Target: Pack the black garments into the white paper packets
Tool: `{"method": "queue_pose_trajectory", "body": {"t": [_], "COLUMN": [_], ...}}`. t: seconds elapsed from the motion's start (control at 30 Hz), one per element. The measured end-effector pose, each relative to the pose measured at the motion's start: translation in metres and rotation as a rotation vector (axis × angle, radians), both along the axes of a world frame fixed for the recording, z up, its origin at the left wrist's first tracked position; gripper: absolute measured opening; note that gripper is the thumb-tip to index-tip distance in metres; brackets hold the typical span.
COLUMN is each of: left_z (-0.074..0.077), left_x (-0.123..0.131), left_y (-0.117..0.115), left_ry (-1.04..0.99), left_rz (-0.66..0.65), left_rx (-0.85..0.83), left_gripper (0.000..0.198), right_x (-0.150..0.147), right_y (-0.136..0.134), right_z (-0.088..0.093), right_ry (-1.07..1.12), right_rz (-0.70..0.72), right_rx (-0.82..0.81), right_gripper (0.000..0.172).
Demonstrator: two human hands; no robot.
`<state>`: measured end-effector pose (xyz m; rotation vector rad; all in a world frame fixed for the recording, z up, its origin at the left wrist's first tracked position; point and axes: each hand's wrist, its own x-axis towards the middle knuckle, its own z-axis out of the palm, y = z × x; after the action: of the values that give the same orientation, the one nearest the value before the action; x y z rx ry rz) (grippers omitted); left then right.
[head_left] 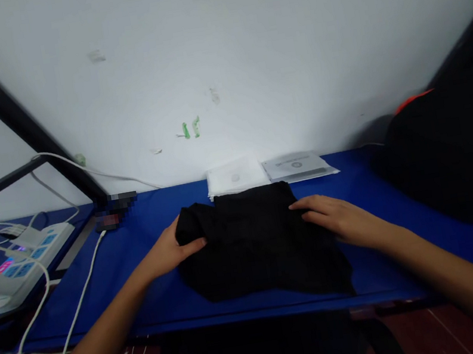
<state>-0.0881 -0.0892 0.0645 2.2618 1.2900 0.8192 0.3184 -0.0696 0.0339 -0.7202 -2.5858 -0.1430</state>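
A piece of black cloth (257,246), perhaps a garment, lies partly folded at the front of the blue table. Its upper left corner is bunched, and the lower right corner spreads towards the table's edge. My left hand (170,251) grips the bunched left side, thumb on top and the other fingers hidden behind the fabric. On the right side of the cloth rests my right hand (334,218), with its fingers stretched out over the surface; its thumb cannot be seen.
Behind the cloth, white plastic packets (236,176) and a printed clear packet (298,166) lie against the wall. A large black bag (461,163) stands on the right. At left are a power strip (29,266), white cables and a blurred dark device (113,212) on the blue table (157,299).
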Motion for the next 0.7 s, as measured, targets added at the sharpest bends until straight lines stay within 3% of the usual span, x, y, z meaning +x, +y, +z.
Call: {"method": "queue_pose_trajectory", "body": {"t": [0.07,0.13,0.27,0.43,0.6,0.7], "left_z": [-0.004,-0.007,-0.004,0.004,0.005,0.007], "left_x": [-0.007,-0.014,-0.024,-0.020,-0.011,-0.004], "left_y": [0.002,0.006,0.017,0.034,0.055,0.058], "left_ry": [-0.014,-0.018,0.020,0.239,0.397,0.565], "left_rz": [0.091,0.159,0.162,0.040,0.308,0.319], "left_rx": [-0.021,-0.036,0.004,-0.026,-0.145,-0.089], "left_gripper": [0.032,0.037,0.054,0.018,0.033,0.043], "right_x": [0.002,0.005,0.011,0.011,0.002,-0.001], "right_y": [-0.001,-0.003,-0.004,-0.005,0.001,0.008], "right_z": [-0.002,0.000,0.008,0.017,0.017,0.013], "right_ry": [-0.048,-0.060,-0.021,0.052,0.091,0.139], "right_rz": [0.013,0.024,0.017,-0.031,-0.135,-0.168], "right_rx": [-0.002,-0.009,-0.119,-0.321,-0.410,-0.402], "right_gripper": [0.029,0.033,0.032,0.022,0.034,0.026]}}
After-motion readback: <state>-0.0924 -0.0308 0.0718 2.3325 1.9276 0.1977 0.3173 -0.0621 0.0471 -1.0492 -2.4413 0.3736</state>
